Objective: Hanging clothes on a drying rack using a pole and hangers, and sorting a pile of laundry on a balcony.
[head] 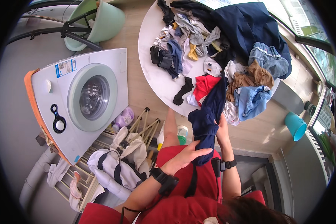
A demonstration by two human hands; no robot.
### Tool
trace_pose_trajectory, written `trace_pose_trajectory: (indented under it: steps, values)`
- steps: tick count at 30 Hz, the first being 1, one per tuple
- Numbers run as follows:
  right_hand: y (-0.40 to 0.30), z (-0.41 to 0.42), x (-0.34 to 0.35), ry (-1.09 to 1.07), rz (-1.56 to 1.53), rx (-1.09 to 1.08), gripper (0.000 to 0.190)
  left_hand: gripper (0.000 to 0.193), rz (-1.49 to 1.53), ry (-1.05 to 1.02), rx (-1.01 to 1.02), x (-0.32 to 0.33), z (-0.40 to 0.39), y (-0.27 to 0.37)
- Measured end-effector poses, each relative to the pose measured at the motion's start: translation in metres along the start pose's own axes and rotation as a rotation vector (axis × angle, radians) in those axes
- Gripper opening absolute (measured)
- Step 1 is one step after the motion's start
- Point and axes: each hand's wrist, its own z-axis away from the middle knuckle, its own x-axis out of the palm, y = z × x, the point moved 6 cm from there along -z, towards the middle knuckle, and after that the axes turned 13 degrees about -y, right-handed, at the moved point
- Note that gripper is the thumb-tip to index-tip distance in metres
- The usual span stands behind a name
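Note:
A dark navy garment (205,131) hangs bunched between my hands over my lap. My left hand (186,154) holds its lower end, with thumb and fingers spread along the cloth. Higher up on the other side, my right hand (221,130) grips the edge near a gathered band. The garment's far end trails onto a round white table (156,84). Close to it there lie a red cloth (204,85), a black sock (184,91) and a white piece with a small tag (212,67).
Socks and small clothes (182,42) pile up on the table, beside a large navy cloth (240,25), a brown garment (252,77) and light blue clothing (252,100). At left stand a front-loading washing machine (120,70), a drying rack (86,179) and a pale green bucket (109,25).

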Motion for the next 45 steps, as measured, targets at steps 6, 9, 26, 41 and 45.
trace_pose_trajectory:
  steps: [6,9,26,41,45]
  values:
    - [-0.028,0.016,-0.090,0.435,-0.486,-0.304,0.009,0.039,-0.743,0.677,0.065,-0.145,-0.056,0.051]
    - [-0.064,0.025,-0.122,0.705,0.253,-0.274,0.015,0.039,-1.173,0.923,0.279,-0.171,-0.089,0.083]
    - [-0.042,-0.116,0.015,0.000,1.373,-0.500,0.012,0.018,-0.479,0.546,0.323,-0.193,-0.102,0.084]
    - [-0.060,-0.040,-0.046,-0.141,1.119,-0.687,0.014,0.099,-1.479,0.939,0.548,-0.096,-0.192,0.134]
    - [-0.054,-0.047,-0.045,-0.090,1.127,-0.647,0.014,0.081,-1.574,0.828,0.329,-0.105,-0.214,0.128]
